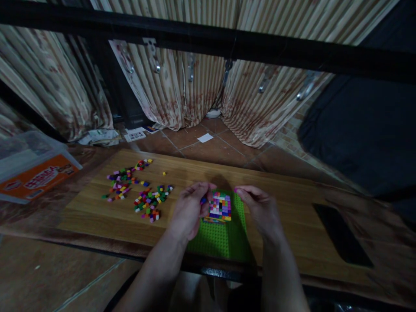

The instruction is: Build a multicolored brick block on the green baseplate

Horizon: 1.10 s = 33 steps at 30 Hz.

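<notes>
A green studded baseplate (214, 242) lies on the wooden board, with a multicoloured block of toy bricks (221, 206) built up on it. My left hand (191, 208) is at the left side of this block, fingers curled, with a small blue brick (203, 200) showing between them. Whether other bricks sit inside that hand is hidden. To the right of the block, my right hand (261, 208) pinches a small magenta brick (236, 190) between thumb and forefinger, apart from the block.
Loose coloured bricks (151, 199) are scattered over the left of the wooden board (107, 216). One yellow brick (164, 173) lies apart. A clear plastic box (35, 167) with an orange label stands at far left. A black flat slab (342, 234) lies at right. Curtains hang behind.
</notes>
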Motion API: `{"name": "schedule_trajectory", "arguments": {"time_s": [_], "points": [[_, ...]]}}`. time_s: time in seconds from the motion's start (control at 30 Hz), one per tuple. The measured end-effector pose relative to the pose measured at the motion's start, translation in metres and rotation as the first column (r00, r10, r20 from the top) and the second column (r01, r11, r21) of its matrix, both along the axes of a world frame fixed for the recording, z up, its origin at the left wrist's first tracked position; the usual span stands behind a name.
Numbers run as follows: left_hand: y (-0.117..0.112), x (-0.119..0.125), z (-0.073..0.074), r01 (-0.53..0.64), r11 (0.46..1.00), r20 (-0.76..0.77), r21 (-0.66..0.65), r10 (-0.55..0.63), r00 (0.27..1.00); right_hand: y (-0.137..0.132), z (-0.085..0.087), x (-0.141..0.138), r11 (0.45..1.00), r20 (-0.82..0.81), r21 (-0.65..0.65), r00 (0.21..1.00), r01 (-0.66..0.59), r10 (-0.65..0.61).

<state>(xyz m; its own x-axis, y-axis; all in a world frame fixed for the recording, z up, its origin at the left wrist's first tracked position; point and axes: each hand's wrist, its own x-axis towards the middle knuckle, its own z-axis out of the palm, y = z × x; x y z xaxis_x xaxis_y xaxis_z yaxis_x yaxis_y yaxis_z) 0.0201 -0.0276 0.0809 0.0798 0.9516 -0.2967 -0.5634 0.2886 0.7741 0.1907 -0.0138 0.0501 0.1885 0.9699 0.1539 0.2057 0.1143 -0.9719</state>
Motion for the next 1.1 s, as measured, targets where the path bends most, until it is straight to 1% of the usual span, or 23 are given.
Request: {"name": "schedule_trajectory", "arguments": {"time_s": [0.1, 0.23, 0.33, 0.5, 0.63, 0.77, 0.87, 1.1], "points": [[0.003, -0.008, 0.002, -0.082, 0.996, 0.047, -0.018, 0.083, 0.995, 0.003, -0.010, 0.004, 0.994, 0.012, -0.104, 1.000, -0.015, 0.017], [0.003, -0.011, 0.004, -0.085, 0.996, 0.068, -0.027, 0.087, 0.994, 0.004, -0.017, 0.001, 0.982, 0.014, -0.161, 0.995, -0.096, 0.100], [0.002, -0.009, 0.004, -0.071, 0.997, 0.077, -0.031, 0.073, 0.994, 0.005, -0.019, -0.001, 0.978, 0.030, -0.172, 0.991, -0.121, 0.128], [0.001, -0.009, 0.004, -0.071, 0.997, 0.081, -0.032, 0.074, 0.994, 0.006, -0.019, -0.001, 0.978, 0.038, -0.172, 0.991, -0.117, 0.126], [0.001, -0.009, 0.005, -0.071, 0.997, 0.080, -0.030, 0.073, 0.994, 0.007, -0.020, -0.002, 0.973, -0.010, -0.199, 0.994, -0.112, 0.113], [0.001, -0.008, 0.003, -0.062, 0.998, 0.084, -0.033, 0.065, 0.994, 0.009, -0.024, -0.003, 0.963, -0.076, -0.227, 0.989, -0.145, 0.130], [0.001, -0.007, 0.002, -0.051, 0.998, 0.088, -0.034, 0.054, 0.995, 0.010, -0.025, -0.003, 0.961, -0.111, -0.223, 0.984, -0.163, 0.141], [0.001, -0.005, 0.001, -0.036, 0.999, 0.086, -0.034, 0.039, 0.995, 0.011, -0.024, -0.004, 0.960, -0.120, -0.221, 0.982, -0.172, 0.148]]}}
